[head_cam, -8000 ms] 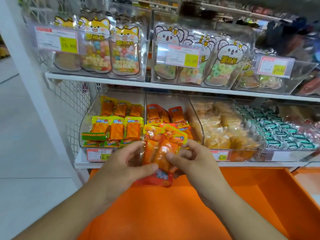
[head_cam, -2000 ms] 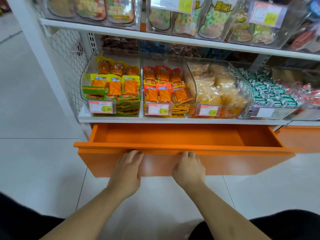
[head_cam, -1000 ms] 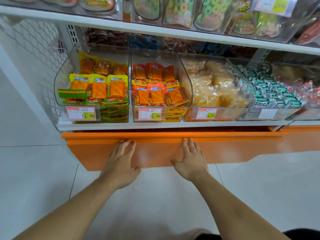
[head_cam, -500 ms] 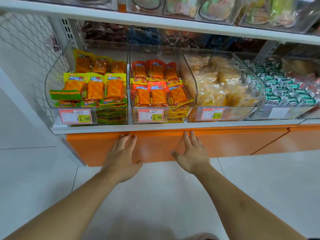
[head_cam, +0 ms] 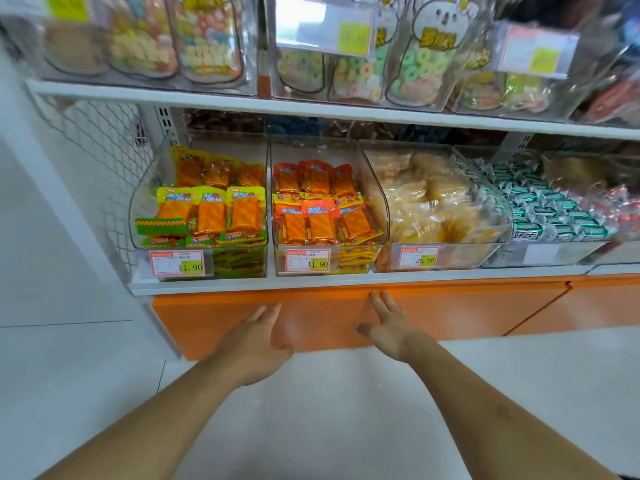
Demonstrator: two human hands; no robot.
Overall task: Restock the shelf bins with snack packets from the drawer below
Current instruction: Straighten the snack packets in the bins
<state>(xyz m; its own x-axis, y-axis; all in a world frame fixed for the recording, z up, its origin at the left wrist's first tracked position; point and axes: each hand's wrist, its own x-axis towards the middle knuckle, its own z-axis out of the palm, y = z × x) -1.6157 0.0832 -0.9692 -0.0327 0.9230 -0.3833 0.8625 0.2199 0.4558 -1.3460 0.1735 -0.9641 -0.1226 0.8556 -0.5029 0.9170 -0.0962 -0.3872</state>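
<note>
The drawer point(head_cam: 346, 317) is seen shut, its orange front lying flush under the white shelf edge point(head_cam: 311, 284), right in front of both hands. The left hand point(head_cam: 256, 344) is held flat, fingers straight, nothing grasped; whether its fingertips touch the orange front cannot be told. The right hand point(head_cam: 388, 323) is likewise spread and empty, fingertips laid at or just short of the top of the drawer front. Palms are turned toward the front, as is fitting for a push and not a pull.

Above the hands, the snack packets point(head_cam: 311, 209) are found in the clear bin point(head_cam: 372, 188) just over the right hand, stacked to its low front lip. Over the left hand, a second bin point(head_cam: 145, 188) is filled with green-trimmed packets point(head_cam: 211, 213). Both are judged well stocked, so the restocking here looks close to done.

No handle can be seen on the front. Open floor point(head_cam: 311, 410) is left below and behind the hands, so they can be drawn back freely. To the right of the right hand, a second orange front point(head_cam: 602, 303) is met at a seam.
</note>
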